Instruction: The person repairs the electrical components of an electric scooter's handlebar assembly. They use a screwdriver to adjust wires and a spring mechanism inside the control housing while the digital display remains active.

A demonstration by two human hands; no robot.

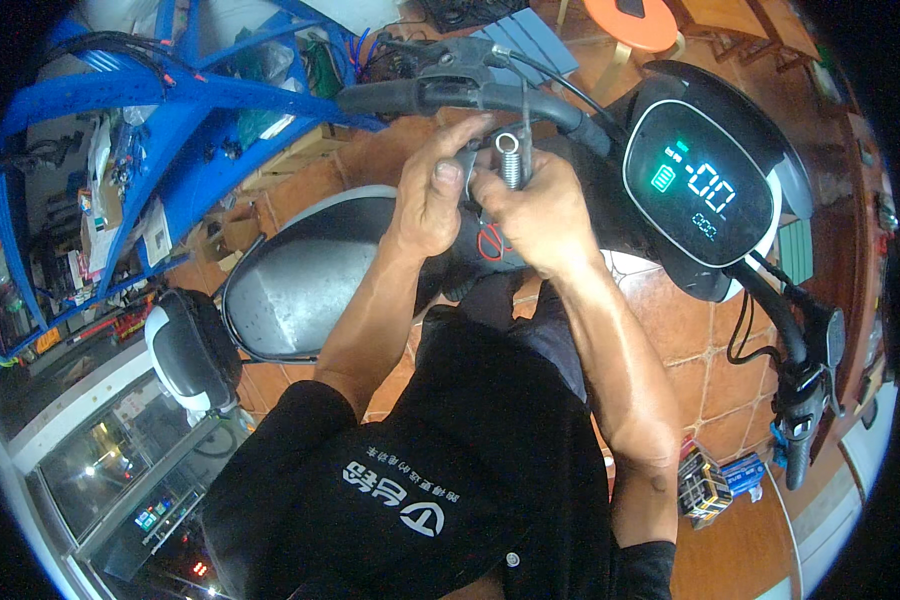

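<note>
My right hand (547, 215) is closed round a metal coil spring (511, 163), held upright just below the scooter's left handlebar (425, 97). A round opening shows at the spring's top. My left hand (432, 195) is beside it, fingers stretched toward the handlebar and thumb raised apart. Between the two hands is a small flat grey piece (468, 160); which hand bears it I cannot tell. Under my right hand, red loops (492, 242) like scissor handles show against the dark scooter body. The fingertips of my right hand are mostly hidden.
The scooter's lit display (703, 183) stands at right, its black seat (315, 275) at left. A blue metal rack (160, 130) with parts fills the far left. An orange stool (632, 22) stands at the back. Small boxes (705, 487) lie at lower right, near a glass case (120, 470) at lower left.
</note>
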